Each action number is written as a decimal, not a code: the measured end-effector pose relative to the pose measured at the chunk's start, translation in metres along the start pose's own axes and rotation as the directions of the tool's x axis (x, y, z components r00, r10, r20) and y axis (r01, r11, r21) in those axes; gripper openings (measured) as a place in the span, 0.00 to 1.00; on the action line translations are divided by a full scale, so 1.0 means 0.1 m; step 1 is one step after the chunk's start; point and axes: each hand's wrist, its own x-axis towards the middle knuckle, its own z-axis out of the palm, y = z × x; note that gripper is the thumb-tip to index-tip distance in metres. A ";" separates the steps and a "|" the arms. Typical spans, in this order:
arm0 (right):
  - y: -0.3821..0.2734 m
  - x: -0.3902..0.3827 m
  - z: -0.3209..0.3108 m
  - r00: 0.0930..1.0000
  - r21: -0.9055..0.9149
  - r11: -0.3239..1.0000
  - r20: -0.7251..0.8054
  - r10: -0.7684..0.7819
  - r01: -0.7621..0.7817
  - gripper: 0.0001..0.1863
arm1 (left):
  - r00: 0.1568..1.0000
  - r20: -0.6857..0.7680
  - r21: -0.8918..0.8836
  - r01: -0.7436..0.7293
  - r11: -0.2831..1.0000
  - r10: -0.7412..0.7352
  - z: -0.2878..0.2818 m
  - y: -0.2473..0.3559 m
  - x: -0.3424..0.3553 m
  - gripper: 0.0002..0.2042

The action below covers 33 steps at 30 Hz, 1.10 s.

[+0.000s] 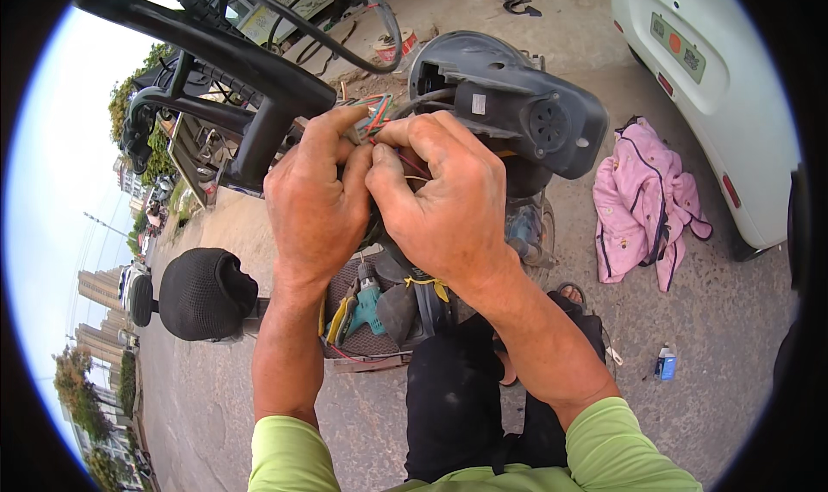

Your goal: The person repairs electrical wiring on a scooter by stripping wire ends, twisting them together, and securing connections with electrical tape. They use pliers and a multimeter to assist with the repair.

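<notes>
My left hand [317,203] is closed, its thumb and forefinger pinching a pale plug-like wire connector [360,133]. Red, green and other coloured wires [379,108] fan out from it. Right beside, my right hand [453,203] is closed too, thumb and fingertips pressed together at the wires; the exact grip is partly hidden by the fingers. Just beyond my hands, a black plastic housing [492,104] with a round vented part lies to the right. At the left runs a thick black tube frame [233,56] with cables on it.
Below my wrists, a teal power drill [367,307] and yellow-handled tools [338,319] lie on a textured footboard. A black padded grip cover [207,294] sticks out at the left. On the ground at right are pink clothing [638,203] and a small blue box [665,363], near a white vehicle [720,95].
</notes>
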 end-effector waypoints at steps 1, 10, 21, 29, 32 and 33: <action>0.00 0.00 0.00 1.000 -0.001 1.000 0.005 0.001 -0.001 0.07 | 1.000 -0.002 -0.006 0.004 1.000 -0.004 0.01 0.00 0.00 0.16; -0.01 0.00 0.03 0.995 0.073 0.993 0.005 0.097 -0.097 0.08 | 1.000 -0.002 -0.014 -0.006 1.000 0.006 0.01 -0.01 0.00 0.15; -0.01 0.04 -0.04 0.996 -0.045 0.997 0.058 0.062 -0.059 0.07 | 0.999 -0.001 0.022 -0.046 0.999 0.046 0.01 -0.02 0.00 0.15; -0.03 0.07 -0.07 0.993 -0.065 0.994 0.066 0.095 -0.091 0.06 | 0.999 0.014 0.037 -0.053 0.998 0.053 0.01 -0.03 0.00 0.16; -0.03 0.07 -0.07 0.993 -0.064 0.994 0.072 0.097 -0.092 0.06 | 0.998 0.006 0.033 -0.064 0.997 0.064 0.02 -0.04 0.00 0.16; -0.02 0.07 -0.07 0.993 -0.063 0.994 0.073 0.096 -0.091 0.06 | 0.998 0.007 0.034 -0.064 0.997 0.063 0.02 -0.04 0.00 0.16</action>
